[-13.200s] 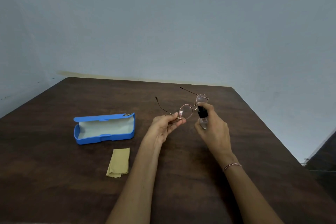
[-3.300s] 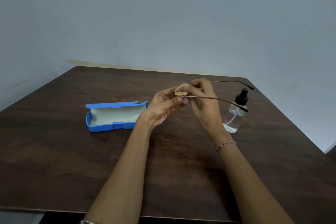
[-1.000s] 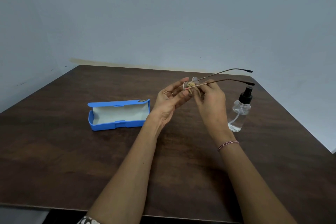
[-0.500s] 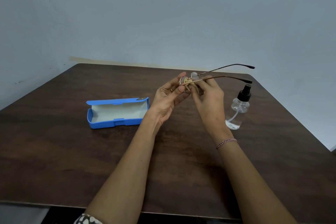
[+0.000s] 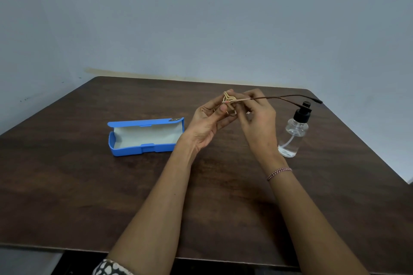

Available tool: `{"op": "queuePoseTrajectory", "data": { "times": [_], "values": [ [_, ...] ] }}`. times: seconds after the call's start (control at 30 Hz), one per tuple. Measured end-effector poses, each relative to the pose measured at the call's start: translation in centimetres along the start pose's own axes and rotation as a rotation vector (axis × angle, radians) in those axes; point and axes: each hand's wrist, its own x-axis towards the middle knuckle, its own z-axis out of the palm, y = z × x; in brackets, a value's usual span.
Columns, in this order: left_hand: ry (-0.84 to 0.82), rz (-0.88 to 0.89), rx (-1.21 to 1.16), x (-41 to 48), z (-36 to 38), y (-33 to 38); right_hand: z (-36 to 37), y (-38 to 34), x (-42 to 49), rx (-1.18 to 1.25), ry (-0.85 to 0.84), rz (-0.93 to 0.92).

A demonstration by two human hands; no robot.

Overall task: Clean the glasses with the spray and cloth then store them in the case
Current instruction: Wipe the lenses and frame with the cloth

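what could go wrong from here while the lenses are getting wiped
1. The temple arms of the thin brown wire-framed glasses stick out to the right and seem close to the clear plastic spray bottle with a black pump; a swing might tip it.
2. The left hand pinches the small yellow cloth at a lens while the right hand holds the frame; hard rubbing could bend it.
3. A slipped grip could drop them onto the dark wooden table.

The lenses of the glasses (image 5: 279, 97) lie mostly behind cloth (image 5: 228, 96) and fingers (image 5: 223, 109).
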Motion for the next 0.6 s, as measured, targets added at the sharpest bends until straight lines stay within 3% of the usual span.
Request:
{"op": "queuePoseTrajectory", "data": {
  "times": [0.2,0.33,0.6],
  "values": [
    [0.063,0.062,-0.009,0.06,-0.18,0.06,0.14,0.05,-0.06,-0.101,-0.035,0.013],
    [0.088,0.087,-0.024,0.25,-0.34,0.17,0.0,-0.03,-0.06,-0.044,-0.074,-0.032],
    [0.035,0.004,0.023,0.02,-0.11,-0.17,0.36,-0.19,-0.08,-0.067,-0.011,0.021]
  ]
}}
